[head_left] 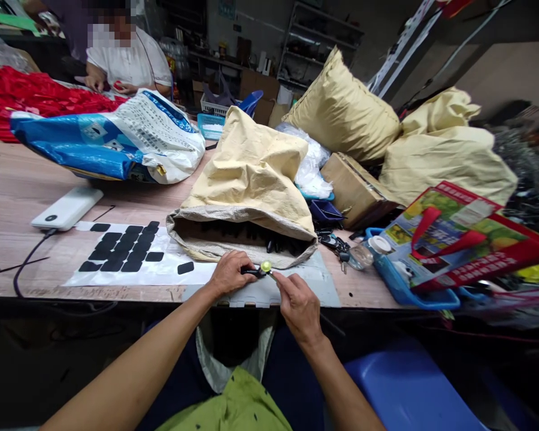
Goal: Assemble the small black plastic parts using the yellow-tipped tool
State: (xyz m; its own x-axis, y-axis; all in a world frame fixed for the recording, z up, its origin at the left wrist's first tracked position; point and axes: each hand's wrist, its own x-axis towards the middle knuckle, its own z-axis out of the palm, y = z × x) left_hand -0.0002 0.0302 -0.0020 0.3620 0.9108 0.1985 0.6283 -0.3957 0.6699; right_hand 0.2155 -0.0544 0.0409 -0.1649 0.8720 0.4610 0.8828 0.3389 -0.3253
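Small, black, elongated piece (251,272): it lies in the grip of the left hand (229,272), over the near edge of the pale wood-grain table (368,292), and its long axis runs roughly from nine to three o'clock, twelve being away from the person. The left thumb and fingers are closed on its nine o'clock end, so this is the nearer hand; the other end points towards the right hand (300,305), which comes in from four o'clock. At that free end sits a small, round, yellow-green item (266,266). The right hand's grip is pinched together around what seems to be a slim, metallic-looking object (272,273), its tip just beside the round item; whether they touch is too small to tell.

Under both hands lies a flat, light-grey sheet (326,281). At twelve o'clock from the black piece, a large cream cloth sack (251,179) gapes towards the person, with dark pieces inside its mouth. At nine o'clock, rounded black patches (128,246) rest on a white sheet (157,276). Out at three o'clock stands a blue plastic basket (397,292), well apart from the hands.
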